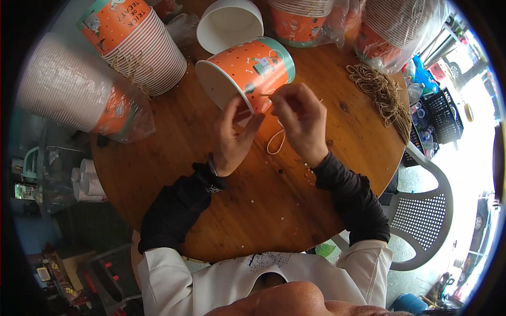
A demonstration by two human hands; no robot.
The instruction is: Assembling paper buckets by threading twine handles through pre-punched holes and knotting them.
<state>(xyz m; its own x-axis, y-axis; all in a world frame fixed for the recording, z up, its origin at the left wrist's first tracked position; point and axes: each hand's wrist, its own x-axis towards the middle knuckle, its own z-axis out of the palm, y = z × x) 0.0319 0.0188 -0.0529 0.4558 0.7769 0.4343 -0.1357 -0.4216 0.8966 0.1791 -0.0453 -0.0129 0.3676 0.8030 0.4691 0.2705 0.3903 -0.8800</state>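
An orange paper bucket (253, 66) with a green band and printed figures lies tilted on its side over the round wooden table (221, 210), its white open mouth toward the left. My left hand (234, 139) grips the near edge of its rim, fingers inside and thumb outside. Close against the bucket's side, my right hand (303, 121) pinches the end of a thin tan cord (269, 146). A loop of this cord hangs below the fingers. Whether the cord's tip passes through the bucket's wall cannot be made out.
Behind stands a white-lined bucket (232, 26). Nested buckets (150, 58) with cords lean at left, beside a plastic-wrapped stack (63, 84). More wrapped stacks (395, 26) fill the far right. A cord bundle (379, 92) lies at the right edge, near a grey chair (421, 221).
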